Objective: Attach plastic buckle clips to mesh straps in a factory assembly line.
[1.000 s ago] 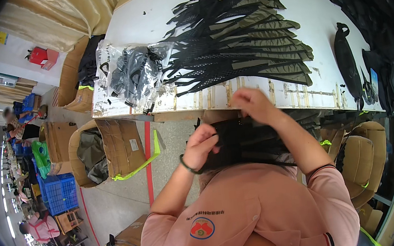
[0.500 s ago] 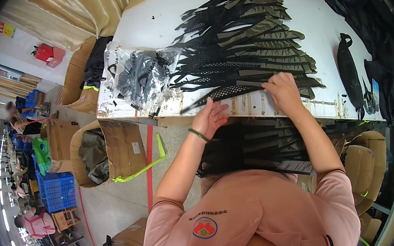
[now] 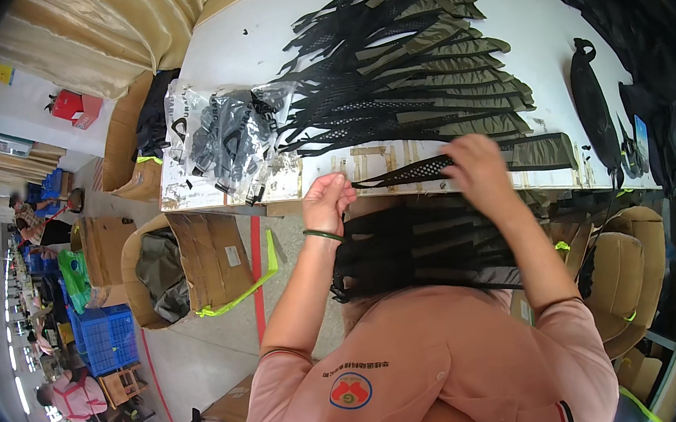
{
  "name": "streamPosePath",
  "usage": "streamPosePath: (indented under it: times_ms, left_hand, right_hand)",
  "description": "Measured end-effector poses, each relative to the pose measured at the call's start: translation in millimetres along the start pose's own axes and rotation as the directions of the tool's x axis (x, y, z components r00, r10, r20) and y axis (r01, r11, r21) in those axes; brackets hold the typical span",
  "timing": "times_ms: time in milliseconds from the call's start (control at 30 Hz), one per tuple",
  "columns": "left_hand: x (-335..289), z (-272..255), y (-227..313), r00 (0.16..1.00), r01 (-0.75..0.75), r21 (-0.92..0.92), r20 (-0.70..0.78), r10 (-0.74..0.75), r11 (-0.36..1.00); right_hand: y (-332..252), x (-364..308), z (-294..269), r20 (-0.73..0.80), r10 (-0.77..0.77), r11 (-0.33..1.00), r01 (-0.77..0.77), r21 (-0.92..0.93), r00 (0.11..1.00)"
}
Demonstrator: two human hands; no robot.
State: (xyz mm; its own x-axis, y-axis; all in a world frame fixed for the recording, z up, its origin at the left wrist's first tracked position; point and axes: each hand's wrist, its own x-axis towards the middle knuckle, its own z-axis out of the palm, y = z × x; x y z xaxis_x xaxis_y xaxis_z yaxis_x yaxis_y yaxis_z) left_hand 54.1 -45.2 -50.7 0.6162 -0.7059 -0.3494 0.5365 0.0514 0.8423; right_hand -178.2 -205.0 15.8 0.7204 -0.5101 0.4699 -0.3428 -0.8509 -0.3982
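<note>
A black mesh strap with an olive fabric end [image 3: 546, 152] lies along the table's front edge, drawn apart from the overlapping row of similar straps [image 3: 457, 81] behind it. My left hand [image 3: 327, 204] is closed in a pinch on its narrow black tip. Over the middle, where mesh meets fabric, my right hand [image 3: 477, 174] has its fingers bent down onto the strap; part of the strap is hidden beneath it. More dark straps [image 3: 425, 243] hang or lie below the table edge, close to my body.
A clear plastic bag of dark parts [image 3: 233, 135] lies left on the white table [image 3: 235, 39]. At right are a black strap-like piece [image 3: 589, 91], scissors [image 3: 630, 153] and black fabric [image 3: 656, 75]. Cardboard boxes [image 3: 210, 263] stand on the floor. People [image 3: 75, 395] are far left.
The nearest strap has come away from the row toward the front edge and lies straighter. My left hand went from open to pinching its tip, and my right hand shifted slightly nearer me.
</note>
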Motion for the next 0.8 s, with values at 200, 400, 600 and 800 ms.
streamPosePath:
  times_ms: [200, 400, 600, 800]
  left_hand:
    - [2, 3, -2, 0.999, 0.007, -0.054, 0.034, -0.005, 0.999]
    - [0, -20, 3, 0.988, -0.029, 0.219, 0.154, -0.005, 0.975]
    - [1, -4, 2, 0.968, -0.026, 0.198, 0.25, -0.025, 0.98]
    - [14, -1, -3, 0.967, -0.119, 0.231, 0.247, 0.06, 0.966]
  right_hand:
    - [-38, 21, 97, 0.158, -0.149, 0.961, 0.105, 0.257, 0.976]
    - [-25, 34, 115, 0.271, -0.028, 0.925, -0.078, 0.372, 0.962]
    - [-21, 43, 110, 0.411, 0.006, 0.787, -0.258, 0.56, 0.912]
    - [-34, 36, 115, 0.154, -0.075, 0.792, -0.035, 0.61, 0.985]
